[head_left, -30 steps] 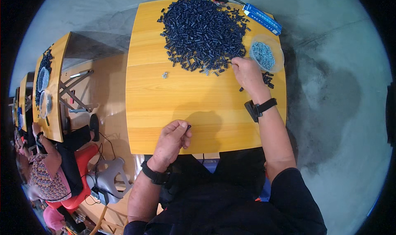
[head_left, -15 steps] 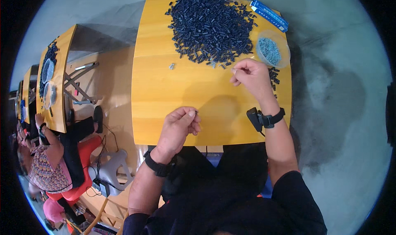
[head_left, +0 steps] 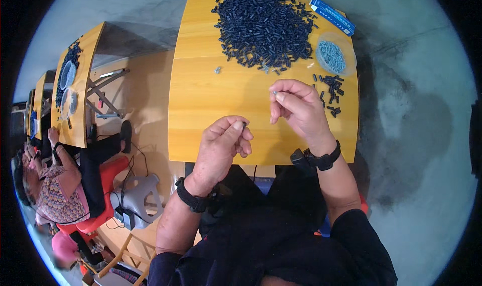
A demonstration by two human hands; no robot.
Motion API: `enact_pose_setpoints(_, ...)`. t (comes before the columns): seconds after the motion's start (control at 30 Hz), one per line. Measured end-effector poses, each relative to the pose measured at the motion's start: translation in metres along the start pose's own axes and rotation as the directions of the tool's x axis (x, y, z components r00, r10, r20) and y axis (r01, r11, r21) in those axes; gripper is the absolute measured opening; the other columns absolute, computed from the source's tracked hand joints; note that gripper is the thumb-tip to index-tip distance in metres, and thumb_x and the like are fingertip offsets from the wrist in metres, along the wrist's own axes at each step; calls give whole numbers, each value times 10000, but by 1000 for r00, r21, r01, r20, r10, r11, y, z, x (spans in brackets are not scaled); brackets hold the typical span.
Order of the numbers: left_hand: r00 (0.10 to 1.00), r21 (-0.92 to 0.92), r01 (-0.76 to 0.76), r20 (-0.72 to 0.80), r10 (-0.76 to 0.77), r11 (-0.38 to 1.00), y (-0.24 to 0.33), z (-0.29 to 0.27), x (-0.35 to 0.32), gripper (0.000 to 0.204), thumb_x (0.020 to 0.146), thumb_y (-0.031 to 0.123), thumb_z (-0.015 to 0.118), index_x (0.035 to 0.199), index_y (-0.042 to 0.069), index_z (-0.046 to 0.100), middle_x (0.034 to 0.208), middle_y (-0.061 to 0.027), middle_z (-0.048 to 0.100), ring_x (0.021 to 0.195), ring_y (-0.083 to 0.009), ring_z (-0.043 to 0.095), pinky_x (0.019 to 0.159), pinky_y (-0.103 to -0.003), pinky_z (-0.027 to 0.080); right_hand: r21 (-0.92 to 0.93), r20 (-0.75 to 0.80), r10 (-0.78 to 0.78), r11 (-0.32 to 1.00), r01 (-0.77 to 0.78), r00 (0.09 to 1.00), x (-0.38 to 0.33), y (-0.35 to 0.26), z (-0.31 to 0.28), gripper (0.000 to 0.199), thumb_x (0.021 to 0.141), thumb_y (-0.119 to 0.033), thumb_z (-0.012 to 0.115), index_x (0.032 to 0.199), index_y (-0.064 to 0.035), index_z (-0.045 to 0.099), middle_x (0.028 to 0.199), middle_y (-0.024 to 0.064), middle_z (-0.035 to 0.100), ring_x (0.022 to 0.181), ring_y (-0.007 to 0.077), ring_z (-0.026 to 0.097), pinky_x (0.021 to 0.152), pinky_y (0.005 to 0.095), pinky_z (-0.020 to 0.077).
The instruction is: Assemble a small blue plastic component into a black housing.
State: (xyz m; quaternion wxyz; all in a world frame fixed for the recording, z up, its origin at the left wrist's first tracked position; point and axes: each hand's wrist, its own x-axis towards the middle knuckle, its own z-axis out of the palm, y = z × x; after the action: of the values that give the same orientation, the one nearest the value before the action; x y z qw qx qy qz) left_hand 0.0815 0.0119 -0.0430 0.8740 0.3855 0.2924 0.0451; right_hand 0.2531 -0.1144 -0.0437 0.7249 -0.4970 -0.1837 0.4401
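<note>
Over the bench's (head_left: 201, 110) near half, the left hand (head_left: 222, 144) pinches a short black piece (head_left: 244, 126) between thumb and forefinger, fingers curled; the right hand (head_left: 300, 109), slightly farther, pinches a tiny silvery piece (head_left: 274, 92). Fingertip grips presumably suit such small things. Fingers hide most of the black piece, so its long axis cannot be told; the silvery one's is too small to read. The translucent bowl (head_left: 351, 59) sits far right, probably for the right hand's easy reach.

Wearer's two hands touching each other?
No, the left hand and right hand are apart, with the wood-grain yellow table showing in the gap between them.
</note>
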Motion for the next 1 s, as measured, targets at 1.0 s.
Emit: enact_pose_setpoints(1.0, 998, 34, -32, 57, 30, 999, 6, 15, -31, 203, 1001, 150, 473, 1085, 2, 583, 857, -72, 641, 640, -129, 605, 587, -247, 473, 218, 64, -1, 976, -13, 998, -38, 5, 25, 110, 945, -90, 546, 1025, -18, 568, 937, 127, 667, 678, 173, 677, 556, 288, 568)
